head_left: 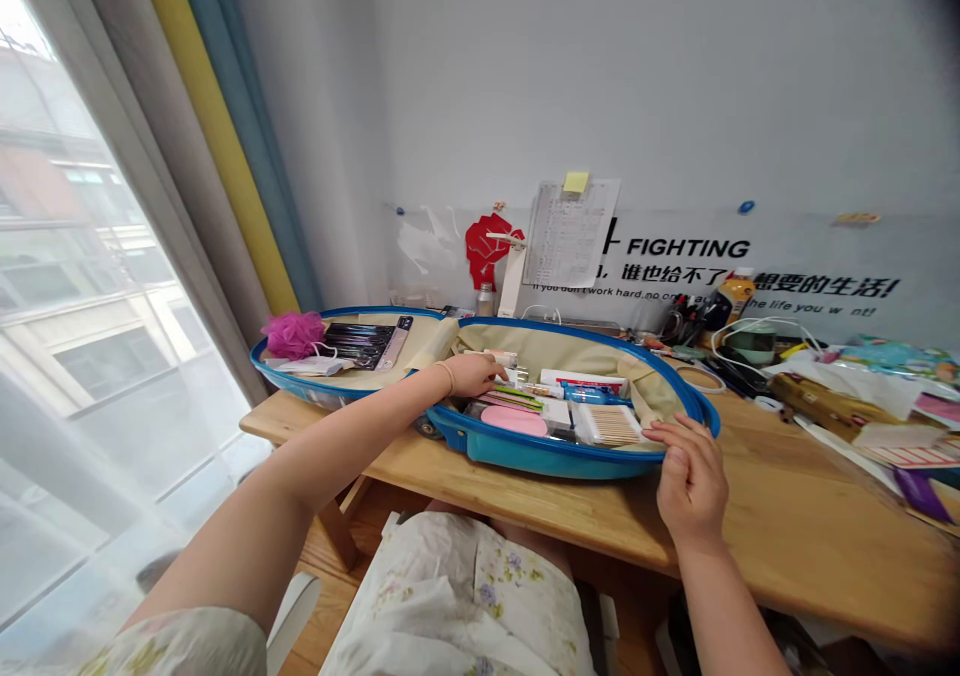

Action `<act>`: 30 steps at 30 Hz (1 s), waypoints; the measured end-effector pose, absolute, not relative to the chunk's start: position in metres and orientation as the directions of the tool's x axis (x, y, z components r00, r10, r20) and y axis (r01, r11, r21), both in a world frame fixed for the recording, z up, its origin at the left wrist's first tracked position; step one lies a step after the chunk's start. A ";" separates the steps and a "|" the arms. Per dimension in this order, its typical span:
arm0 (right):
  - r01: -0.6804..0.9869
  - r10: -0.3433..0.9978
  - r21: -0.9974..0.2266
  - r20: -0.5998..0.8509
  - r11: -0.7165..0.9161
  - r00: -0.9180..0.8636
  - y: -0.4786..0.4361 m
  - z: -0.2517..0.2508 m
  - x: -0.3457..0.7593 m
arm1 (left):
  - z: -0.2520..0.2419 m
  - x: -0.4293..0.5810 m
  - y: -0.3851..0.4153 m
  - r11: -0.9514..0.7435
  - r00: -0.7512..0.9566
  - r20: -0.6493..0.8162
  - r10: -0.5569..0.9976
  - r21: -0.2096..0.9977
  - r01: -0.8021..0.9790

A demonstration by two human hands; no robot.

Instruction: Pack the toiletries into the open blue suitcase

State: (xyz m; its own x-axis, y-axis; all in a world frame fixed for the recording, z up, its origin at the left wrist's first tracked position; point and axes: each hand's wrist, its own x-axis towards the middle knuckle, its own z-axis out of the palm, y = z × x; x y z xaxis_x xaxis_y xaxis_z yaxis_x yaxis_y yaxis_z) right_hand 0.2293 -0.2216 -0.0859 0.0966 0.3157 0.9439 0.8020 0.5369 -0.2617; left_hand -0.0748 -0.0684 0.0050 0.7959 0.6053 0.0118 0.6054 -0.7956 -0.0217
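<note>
A blue suitcase (555,461) lies opened flat on the desk with a beige lining. My left hand (476,372) reaches into its right half, fingers stretched over small white items, whose kind I cannot make out. Around it lie several thin colored strips (514,399), a pink oval pad (514,421), a blue-and-white tube (596,394) and a white-and-red box (581,380). My right hand (694,476) rests across the near right rim, fingers extended beside a clear pack of cotton swabs (611,424). Neither hand visibly holds anything.
The suitcase's left half holds a purple bath puff (294,335) and a pack of dark slim tools (360,344). Behind stands a white lamp (512,281). Bags, cables and a bottle (735,291) crowd the right of the wooden desk (757,496). A curtained window is left.
</note>
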 end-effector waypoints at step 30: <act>0.810 0.295 -0.239 0.952 0.536 0.086 -0.219 -0.087 0.230 | -0.001 -0.069 -0.070 -0.904 0.912 0.012 0.411 0.135 0.405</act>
State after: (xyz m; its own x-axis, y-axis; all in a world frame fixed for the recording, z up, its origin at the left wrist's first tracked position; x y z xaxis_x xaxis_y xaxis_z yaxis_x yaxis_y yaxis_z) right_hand 0.2305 -0.2194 -0.0873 0.0856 0.2951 0.9516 0.8099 0.5357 -0.2389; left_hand -0.0691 -0.0697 -0.0006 0.9117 0.4107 0.0123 0.4055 -0.9041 0.1348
